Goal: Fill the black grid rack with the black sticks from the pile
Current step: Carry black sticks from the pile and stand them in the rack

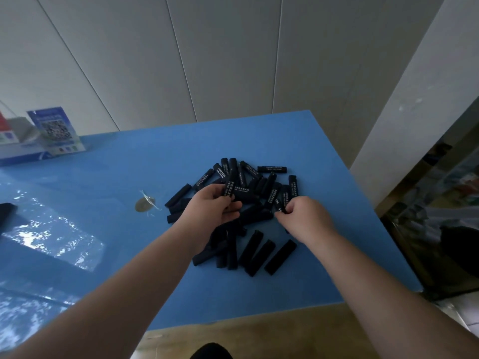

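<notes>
Your left hand (pixel 216 203) gripped lettered stick (pixel 229 189); right hand (pixel 302 216) pinched another stick's end (pixel 279 207). Pile (pixel 248 216) sat mid blue table (pixel 103 177), toward right edge. Sticks looked light, rigid, smooth; take mid-length.

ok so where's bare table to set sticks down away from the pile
Bare blue table lies between the pile of black sticks and the near edge, and beyond the pile toward the wall. Crowded around both hands.

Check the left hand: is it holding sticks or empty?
Holding. The left hand has its fingers curled round a stick with white lettering, lifted above the pile on the blue table.
</notes>
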Motion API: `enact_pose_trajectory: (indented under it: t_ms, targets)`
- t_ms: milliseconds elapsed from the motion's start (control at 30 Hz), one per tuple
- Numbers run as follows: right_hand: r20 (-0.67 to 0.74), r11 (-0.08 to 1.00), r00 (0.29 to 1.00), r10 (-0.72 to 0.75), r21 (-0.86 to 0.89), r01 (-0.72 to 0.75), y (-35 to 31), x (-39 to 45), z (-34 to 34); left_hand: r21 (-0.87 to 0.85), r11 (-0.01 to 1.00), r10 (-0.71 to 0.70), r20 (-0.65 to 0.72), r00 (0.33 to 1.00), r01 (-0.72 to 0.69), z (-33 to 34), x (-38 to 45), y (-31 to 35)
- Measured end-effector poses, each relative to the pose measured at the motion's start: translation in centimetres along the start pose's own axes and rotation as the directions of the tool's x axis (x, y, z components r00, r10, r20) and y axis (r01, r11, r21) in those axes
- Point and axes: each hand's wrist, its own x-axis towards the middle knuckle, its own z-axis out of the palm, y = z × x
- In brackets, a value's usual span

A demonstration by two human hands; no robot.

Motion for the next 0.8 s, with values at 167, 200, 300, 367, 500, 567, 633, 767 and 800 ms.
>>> enact_pose_trajectory:
  t_ms: [167, 200, 300, 367, 500, 567, 633, 767, 800]
  targets:
    - [0.042, 0.903, 0.999, 0.02, 0.429, -0.036, -0.2, -0.6, -1.7, 0.035, 0.999, 0.013, 0.016, 1.0, -0.014, 0.0, -0.4, 0.3]
    - [0.06, 0.852, 0.998, 0.016, 0.522, -0.045, -0.4, -1.0, -2.0, 0.05, 0.998, 0.022, 0.022, 1.0, -0.023, 0.0, -0.4, 0.3]
    - [0.088, 0.71, 0.996, -0.004, 0.702, -0.059, -1.0, -1.6, -2.5, 0.068, 0.995, 0.064, 0.04, 0.997, -0.067, -0.1, -0.7, 0.4]
    - [0.1, 0.644, 0.995, -0.03, 0.763, -0.058, -1.4, -1.8, -2.6, 0.06, 0.993, 0.098, 0.054, 0.994, -0.101, -0.2, -0.9, 0.5]
    - [0.14, 0.588, 0.984, -0.112, 0.807, -0.048, -2.7, -1.9, -2.5, 0.067, 0.988, 0.139, 0.049, 0.989, -0.143, -0.8, -1.4, 0.7]
    - [0.146, 0.582, 0.979, -0.14, 0.812, -0.038, -3.7, -1.9, -2.2, 0.045, 0.99, 0.133, 0.02, 0.991, -0.134, -1.7, -1.7, 0.7]
    - [0.149, 0.584, 0.974, -0.172, 0.811, -0.021, -5.1, -1.8, -1.5, -0.007, 0.993, 0.117, -0.001, 0.993, -0.117, -2.8, -2.2, 0.8]
    - [0.178, 0.63, 0.944, -0.279, 0.776, 0.039, -8.0, -2.5, 0.3, -0.089, 0.989, 0.116, -0.067, 0.991, -0.122, -6.2, -3.7, 0.9]
    - [0.18, 0.644, 0.934, -0.307, 0.762, 0.065, -8.9, -2.8, 0.8, -0.091, 0.988, 0.12, -0.091, 0.989, -0.128, -7.2, -4.1, 0.8]
